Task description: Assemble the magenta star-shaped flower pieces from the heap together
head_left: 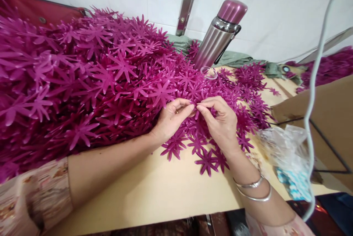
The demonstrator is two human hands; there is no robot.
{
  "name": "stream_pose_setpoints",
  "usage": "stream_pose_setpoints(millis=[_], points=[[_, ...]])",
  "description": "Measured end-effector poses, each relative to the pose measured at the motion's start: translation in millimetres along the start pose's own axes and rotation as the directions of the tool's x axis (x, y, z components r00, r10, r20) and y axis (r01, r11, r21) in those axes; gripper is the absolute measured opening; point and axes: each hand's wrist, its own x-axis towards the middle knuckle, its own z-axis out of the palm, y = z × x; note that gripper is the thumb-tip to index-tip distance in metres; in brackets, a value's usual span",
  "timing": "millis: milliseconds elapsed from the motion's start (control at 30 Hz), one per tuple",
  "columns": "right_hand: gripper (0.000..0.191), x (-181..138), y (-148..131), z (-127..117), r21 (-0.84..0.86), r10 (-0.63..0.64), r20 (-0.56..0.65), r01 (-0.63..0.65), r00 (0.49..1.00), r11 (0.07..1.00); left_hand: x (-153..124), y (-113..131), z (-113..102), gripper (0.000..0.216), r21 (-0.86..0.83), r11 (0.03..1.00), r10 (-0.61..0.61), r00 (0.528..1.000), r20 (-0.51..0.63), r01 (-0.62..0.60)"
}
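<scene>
Both hands are meeting at the near edge of a big magenta heap. The left hand and the right hand are each pinching closed, thumb against forefinger, on one small flower piece that is sitting between their fingertips, just above the pale surface. Whether it is a single piece or two pressed together is too small to tell. Two silver bangles are circling the right wrist.

The heap of star-shaped plastic flowers is filling the whole left side and rising toward the far wall. A thinner scatter of loose flowers is lying flat on the surface just near the hands, and more are spreading to the right. Judging from this, only a small share is lying apart from the heap, and the great bulk looks as if it is waiting to be handled; which group is finished cannot be told.

At the far side a steel flask with a magenta cap is leaning beside a green cloth. To the right, a clear plastic bag is lying crumpled against a cardboard box, and a white cable is hanging down in front of them.
</scene>
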Motion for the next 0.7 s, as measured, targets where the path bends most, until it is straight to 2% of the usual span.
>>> stream_pose_setpoints(millis=[200,267,333,400,467,567,700], points=[[0.010,0,-2,1,0.024,-0.029,0.011,0.029,1.000,0.999,1,-2,0,0.021,-0.046,0.999,-0.001,1.000,-0.022,0.000],[0.010,-1,-3,3,0.060,0.009,0.016,-0.010,1.000,0.998,1,-3,0,0.022,-0.057,0.998,-0.002,1.000,-0.019,0.001],[0.008,-2,-3,7,0.138,0.112,0.035,-0.116,0.993,0.984,1,-3,0,0.023,-0.068,0.998,-0.005,1.000,-0.005,0.004],[0.006,-4,0,11,0.272,0.258,0.032,-0.257,0.966,0.927,1,-3,0,0.023,-0.078,0.997,-0.010,1.000,0.000,0.010],[0.008,-5,6,15,0.438,0.405,-0.017,-0.357,0.914,0.825,1,-2,0,0.021,-0.083,0.996,-0.015,1.000,-0.026,0.013],[0.015,-4,15,15,0.598,0.527,-0.064,-0.391,0.847,0.700,2,-2,0,0.018,-0.073,0.997,-0.024,0.998,-0.061,0.020],[0.021,1,29,7,0.691,0.564,-0.056,-0.376,0.824,0.618,3,-4,0,0.021,-0.069,0.997,-0.030,0.994,-0.102,0.023]])
